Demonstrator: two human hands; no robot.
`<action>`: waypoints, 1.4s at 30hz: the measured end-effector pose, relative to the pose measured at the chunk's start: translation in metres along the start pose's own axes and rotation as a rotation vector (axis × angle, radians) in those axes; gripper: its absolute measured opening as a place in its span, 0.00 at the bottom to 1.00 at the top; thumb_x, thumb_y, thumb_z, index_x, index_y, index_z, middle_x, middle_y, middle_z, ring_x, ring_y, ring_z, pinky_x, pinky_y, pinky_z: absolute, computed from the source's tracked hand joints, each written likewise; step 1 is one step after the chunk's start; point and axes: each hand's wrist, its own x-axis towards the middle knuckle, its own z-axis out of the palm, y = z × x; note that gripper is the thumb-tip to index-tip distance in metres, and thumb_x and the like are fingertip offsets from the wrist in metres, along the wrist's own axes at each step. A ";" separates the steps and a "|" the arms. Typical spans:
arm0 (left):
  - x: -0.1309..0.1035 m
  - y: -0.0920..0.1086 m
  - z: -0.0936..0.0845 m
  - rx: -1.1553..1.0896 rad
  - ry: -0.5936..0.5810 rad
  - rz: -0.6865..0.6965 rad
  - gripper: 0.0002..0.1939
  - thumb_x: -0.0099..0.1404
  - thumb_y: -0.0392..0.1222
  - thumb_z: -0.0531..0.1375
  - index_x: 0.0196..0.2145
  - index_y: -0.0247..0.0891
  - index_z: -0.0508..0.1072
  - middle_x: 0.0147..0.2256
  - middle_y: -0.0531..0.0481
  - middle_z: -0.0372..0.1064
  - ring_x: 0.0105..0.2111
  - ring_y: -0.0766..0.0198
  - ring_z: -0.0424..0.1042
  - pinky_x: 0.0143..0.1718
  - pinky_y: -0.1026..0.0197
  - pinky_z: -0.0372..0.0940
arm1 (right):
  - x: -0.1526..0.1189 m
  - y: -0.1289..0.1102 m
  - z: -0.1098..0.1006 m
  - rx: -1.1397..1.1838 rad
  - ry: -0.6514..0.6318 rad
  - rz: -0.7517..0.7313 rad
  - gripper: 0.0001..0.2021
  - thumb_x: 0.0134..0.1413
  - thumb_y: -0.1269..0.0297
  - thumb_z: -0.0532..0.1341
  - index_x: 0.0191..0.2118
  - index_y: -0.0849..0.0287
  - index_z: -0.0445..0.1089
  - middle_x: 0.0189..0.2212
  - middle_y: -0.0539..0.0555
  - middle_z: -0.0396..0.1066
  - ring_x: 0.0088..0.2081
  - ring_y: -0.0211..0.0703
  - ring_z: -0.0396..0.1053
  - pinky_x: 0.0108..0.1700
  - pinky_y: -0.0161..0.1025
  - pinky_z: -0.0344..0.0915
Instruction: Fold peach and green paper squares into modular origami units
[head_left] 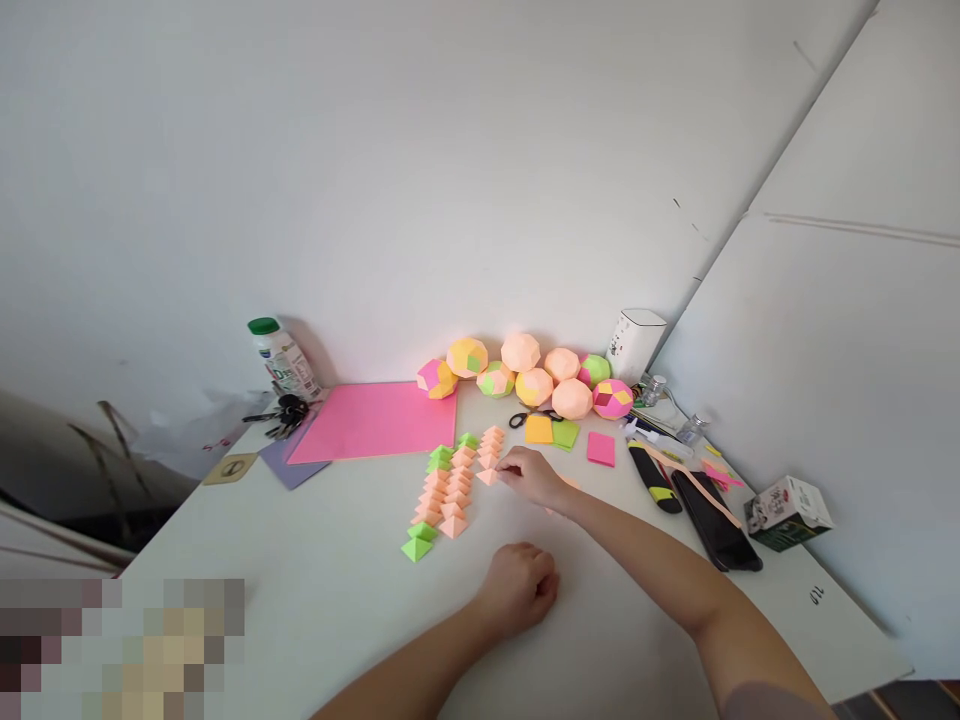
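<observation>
- Head view: the right hand has thumb and fingertips drawn together at the right corner of a folded peach piece; whether they grip it, I cannot tell.
- That piece lies just left of the hand, ending the shortest row.
- The left hand is curled closed.

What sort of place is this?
Likely a craft desk set against a wall, home or studio unclear. Signs: rows of small folded pyramids, a cluster of faceted, paper-like balls, and scissors beside coloured paper squares.
</observation>
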 end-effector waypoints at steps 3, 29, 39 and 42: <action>0.000 0.000 0.001 0.013 0.006 -0.015 0.09 0.54 0.32 0.54 0.18 0.37 0.59 0.18 0.53 0.62 0.20 0.68 0.58 0.24 0.63 0.48 | 0.016 0.010 0.009 -0.048 0.012 0.049 0.07 0.48 0.74 0.59 0.26 0.60 0.73 0.26 0.52 0.67 0.28 0.39 0.65 0.33 0.36 0.60; -0.002 0.004 -0.003 0.063 -0.074 -0.009 0.09 0.58 0.35 0.53 0.20 0.37 0.61 0.22 0.51 0.65 0.24 0.65 0.61 0.24 0.62 0.44 | -0.091 0.043 -0.017 -0.455 0.102 -0.106 0.19 0.54 0.63 0.57 0.50 0.66 0.65 0.53 0.67 0.63 0.57 0.57 0.57 0.57 0.55 0.58; -0.003 0.001 -0.001 -0.112 0.030 -0.055 0.11 0.56 0.34 0.54 0.19 0.37 0.57 0.20 0.54 0.60 0.22 0.68 0.59 0.24 0.64 0.47 | -0.088 0.043 -0.018 -0.339 0.281 -0.314 0.09 0.59 0.70 0.53 0.37 0.59 0.72 0.39 0.57 0.73 0.49 0.49 0.65 0.51 0.50 0.65; -0.003 0.003 -0.005 -0.365 0.104 -0.127 0.07 0.57 0.37 0.55 0.22 0.37 0.61 0.25 0.53 0.63 0.22 0.70 0.59 0.24 0.65 0.52 | -0.089 0.035 -0.022 -0.231 0.393 -0.251 0.09 0.59 0.69 0.53 0.35 0.59 0.71 0.33 0.57 0.74 0.42 0.48 0.68 0.46 0.48 0.67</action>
